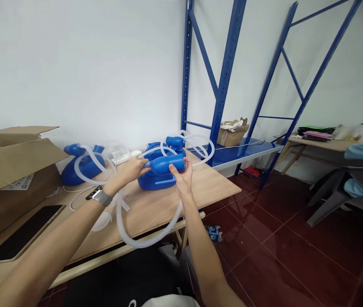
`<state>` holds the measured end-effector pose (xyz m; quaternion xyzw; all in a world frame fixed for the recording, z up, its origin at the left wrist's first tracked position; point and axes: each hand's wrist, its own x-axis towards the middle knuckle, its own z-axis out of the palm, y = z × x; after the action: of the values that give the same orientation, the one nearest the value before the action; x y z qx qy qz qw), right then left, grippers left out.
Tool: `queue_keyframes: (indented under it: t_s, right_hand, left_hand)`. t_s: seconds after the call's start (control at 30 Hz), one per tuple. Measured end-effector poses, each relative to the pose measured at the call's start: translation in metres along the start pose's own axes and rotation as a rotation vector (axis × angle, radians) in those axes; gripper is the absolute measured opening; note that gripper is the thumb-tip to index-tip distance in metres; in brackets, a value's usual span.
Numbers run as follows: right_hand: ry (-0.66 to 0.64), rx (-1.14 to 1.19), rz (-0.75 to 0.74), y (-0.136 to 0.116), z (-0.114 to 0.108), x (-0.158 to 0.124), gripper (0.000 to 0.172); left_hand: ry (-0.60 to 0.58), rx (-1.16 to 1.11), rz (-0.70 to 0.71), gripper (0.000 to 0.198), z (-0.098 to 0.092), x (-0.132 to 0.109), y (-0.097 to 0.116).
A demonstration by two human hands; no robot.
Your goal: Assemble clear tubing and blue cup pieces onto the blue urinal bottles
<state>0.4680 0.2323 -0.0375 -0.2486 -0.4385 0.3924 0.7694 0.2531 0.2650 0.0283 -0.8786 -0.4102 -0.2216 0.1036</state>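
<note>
Held level above the table is a blue plastic funnel-shaped cup [168,165] with a narrow neck at its left end. My right hand [184,178] grips the wide end, thumb in front. At the neck, the fingers of my left hand [133,169] are closed around the end of a clear hose; they partly hide the joint. A translucent hose [146,243] loops down past the table's front edge. Behind and below the cup stands a blue jug-like bottle [156,182]. A further blue cup [175,140] with coiled hose lies behind it.
Another blue bottle with hose [84,168] stands at left, beside an open cardboard box [15,170]. A dark tablet [24,232] and a white power strip [126,157] lie on the wooden table [210,187]. Blue shelving [224,76] rises beyond; a grey chair [338,187] is at right.
</note>
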Motion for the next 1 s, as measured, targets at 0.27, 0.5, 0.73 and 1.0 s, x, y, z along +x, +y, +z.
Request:
queue_keyframes:
  t_s: [0.27, 0.5, 0.73, 1.0]
  right_hand:
    - [-0.111, 0.08, -0.027, 0.001, -0.013, 0.005, 0.064]
    - [-0.169, 0.035, -0.079, 0.004, -0.018, 0.006, 0.062]
    - [-0.215, -0.032, -0.135, 0.0, -0.018, 0.004, 0.063]
    - [-0.203, -0.037, -0.15, -0.007, -0.018, 0.003, 0.062]
  left_hand:
    - [-0.282, -0.648, -0.269, 0.035, -0.012, -0.004, 0.028]
    - [-0.446, -0.962, -0.36, 0.035, -0.013, -0.011, 0.032]
    - [-0.588, -1.364, -0.454, 0.049, 0.007, -0.018, 0.015]
    - [-0.432, -1.493, -0.351, 0.048, 0.008, -0.022, 0.022]
